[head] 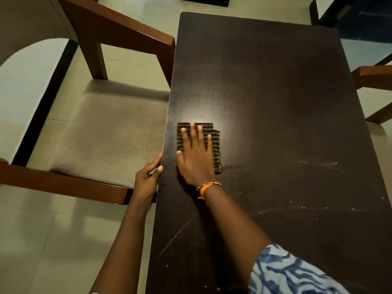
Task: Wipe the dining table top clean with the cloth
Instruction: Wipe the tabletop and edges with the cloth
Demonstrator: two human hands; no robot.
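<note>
A dark brown table top (275, 102) runs away from me, with pale streaks and crumbs on its near right part. A folded striped cloth (215, 145) lies flat near the table's left edge. My right hand (196, 158) presses on the cloth with straight, spread fingers. My left hand (147, 179) holds the table's left edge, thumb on top and fingers curled at the side.
A wooden chair with a beige seat (101, 132) stands close against the table's left side. Another chair's arm (373, 77) shows at the right. The floor (42, 240) is pale tile, and dark furniture (360, 15) sits at the far right.
</note>
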